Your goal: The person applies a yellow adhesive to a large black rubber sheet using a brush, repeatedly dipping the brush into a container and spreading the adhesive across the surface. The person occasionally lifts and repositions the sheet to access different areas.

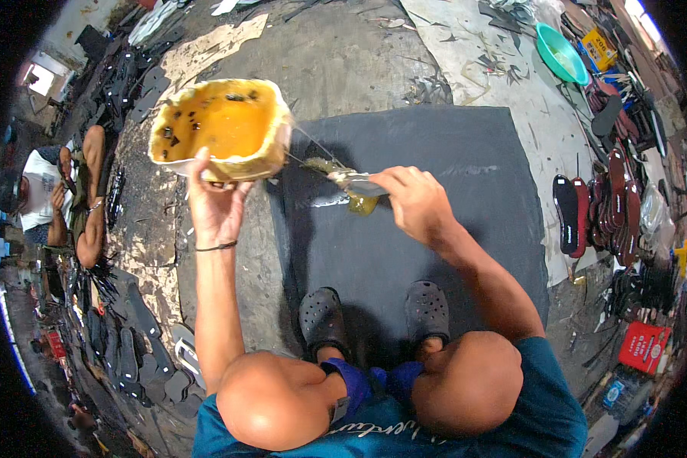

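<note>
One tub of amber paste is gripped at its near side by my partly curled left hand. My right hand pinches one flat tool above one black sheet. Two dark clogs stand there.

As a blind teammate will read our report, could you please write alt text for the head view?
A person's left hand holds up a yellow-coated, boxy container with amber contents, while the right hand grips a flat grey tool above a dark rectangular sheet, thin strands stretching between container and tool. Black and dark-red insoles lie at right.
</note>
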A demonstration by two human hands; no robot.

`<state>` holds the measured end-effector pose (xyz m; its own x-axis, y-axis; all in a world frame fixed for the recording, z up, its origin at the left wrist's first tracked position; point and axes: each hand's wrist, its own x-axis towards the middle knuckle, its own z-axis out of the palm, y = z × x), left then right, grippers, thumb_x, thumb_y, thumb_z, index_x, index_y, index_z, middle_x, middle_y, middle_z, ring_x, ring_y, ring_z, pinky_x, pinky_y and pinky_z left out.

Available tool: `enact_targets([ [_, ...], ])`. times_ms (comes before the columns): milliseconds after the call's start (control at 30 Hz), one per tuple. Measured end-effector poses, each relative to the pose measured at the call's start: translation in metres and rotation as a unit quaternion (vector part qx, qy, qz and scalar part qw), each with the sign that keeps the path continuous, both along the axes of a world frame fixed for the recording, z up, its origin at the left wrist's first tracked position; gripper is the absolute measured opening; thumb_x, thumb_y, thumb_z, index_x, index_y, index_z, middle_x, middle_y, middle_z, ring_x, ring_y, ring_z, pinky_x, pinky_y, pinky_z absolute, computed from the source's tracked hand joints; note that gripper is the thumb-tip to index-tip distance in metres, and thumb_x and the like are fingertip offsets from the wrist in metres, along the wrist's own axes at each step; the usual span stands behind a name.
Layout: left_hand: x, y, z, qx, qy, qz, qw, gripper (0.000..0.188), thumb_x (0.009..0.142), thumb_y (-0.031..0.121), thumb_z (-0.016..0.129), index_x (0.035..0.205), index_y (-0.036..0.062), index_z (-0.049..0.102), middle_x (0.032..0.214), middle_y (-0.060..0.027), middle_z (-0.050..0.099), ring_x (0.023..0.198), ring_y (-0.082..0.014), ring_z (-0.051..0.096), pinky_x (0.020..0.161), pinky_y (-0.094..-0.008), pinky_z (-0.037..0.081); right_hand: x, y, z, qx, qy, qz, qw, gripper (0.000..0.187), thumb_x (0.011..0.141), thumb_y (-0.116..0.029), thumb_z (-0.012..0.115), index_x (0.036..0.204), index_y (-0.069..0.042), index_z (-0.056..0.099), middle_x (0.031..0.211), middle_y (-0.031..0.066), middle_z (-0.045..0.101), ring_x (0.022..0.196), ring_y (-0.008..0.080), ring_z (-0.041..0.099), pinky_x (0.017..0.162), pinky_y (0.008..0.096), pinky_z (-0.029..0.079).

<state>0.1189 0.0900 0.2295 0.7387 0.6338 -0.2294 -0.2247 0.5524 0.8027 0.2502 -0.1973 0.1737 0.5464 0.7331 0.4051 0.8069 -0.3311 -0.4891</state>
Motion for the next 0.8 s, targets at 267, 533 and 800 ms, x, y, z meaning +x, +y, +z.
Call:
enact_targets([
  [267, -0.114, 0.105, -0.061, 0.04, 0.104, 0.14, 0.984, 0.067, 0.082, 0.048, 0.071, 0.133, 0.0107, 0.048, 0.134, -0.0093, 0.048, 0.12, -0.0287, 0.05, 0.092, -0.0469, 0.049, 0.049, 0.062, 0.024, -0.011, 0.096, 0.017, 0.995, 0.034, 0.087, -0.009, 0.06, 0.12, -0.002, 0.061, 0.115, 0.0207, 0.062, 0.107, 0.0395, 0.061, 0.094, 0.0443, 0.049],
  [533, -0.254, 0.104, -0.19, -0.12, 0.207, 0.224, 0.945, 0.048, 0.085, 0.043, 0.06, 0.124, 0.0156, 0.057, 0.127, -0.007, 0.054, 0.115, -0.0283, 0.053, 0.086, -0.0531, 0.049, 0.087, 0.231, -0.117, -0.263, -0.101, 0.269, 0.921, 0.035, 0.083, -0.011, 0.059, 0.116, -0.017, 0.068, 0.111, 0.0054, 0.068, 0.109, 0.0265, 0.061, 0.094, 0.0411, 0.044],
  [800, -0.266, 0.062, -0.189, -0.025, 0.259, 0.213, 0.942, 0.075, 0.094, 0.056, 0.055, 0.151, 0.0133, 0.033, 0.15, -0.0074, 0.039, 0.135, -0.0293, 0.039, 0.107, -0.0492, 0.035, 0.098, 0.106, -0.15, -0.359, -0.127, 0.369, 0.848, 0.016, 0.086, -0.02, 0.06, 0.1, -0.02, 0.068, 0.097, -0.0004, 0.068, 0.105, 0.022, 0.062, 0.098, 0.0489, 0.041],
])
